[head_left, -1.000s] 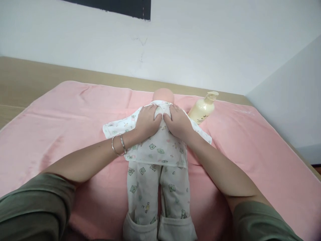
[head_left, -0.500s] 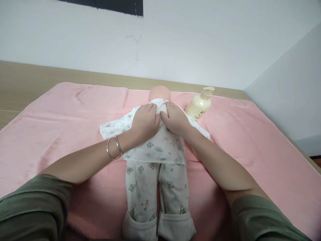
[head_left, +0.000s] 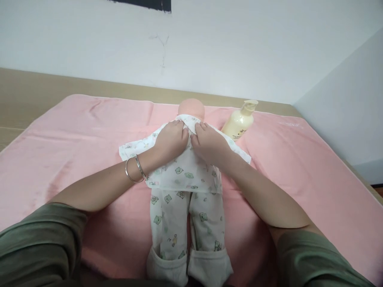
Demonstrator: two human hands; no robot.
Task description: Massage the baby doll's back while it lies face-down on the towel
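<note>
A baby doll [head_left: 191, 107] lies stretched out with its bald head away from me. It wears a white shirt [head_left: 185, 175] printed with small green animals and matching pants [head_left: 172, 223] with turned-up cuffs. At the upper chest, just below the neck, my left hand [head_left: 173, 137] pinches the shirt cloth between thumb and fingers. My right hand [head_left: 209, 141] grips the cloth on the other side of the collar, close beside the left. Between my hands the neckline is bunched and slightly lifted. Two silver bangles circle my left wrist.
Beneath the doll a pink blanket [head_left: 98, 171] covers much of the wooden surface [head_left: 42, 89]. A cream pump bottle [head_left: 239, 121] leans tilted beside the doll's right-hand sleeve. Behind stands a white wall [head_left: 227, 48] with a dark panel at its top.
My hands lay flatter on the chest before; now their fingers are curled in and gripping the shirt near the neck. The view has tilted slightly.
</note>
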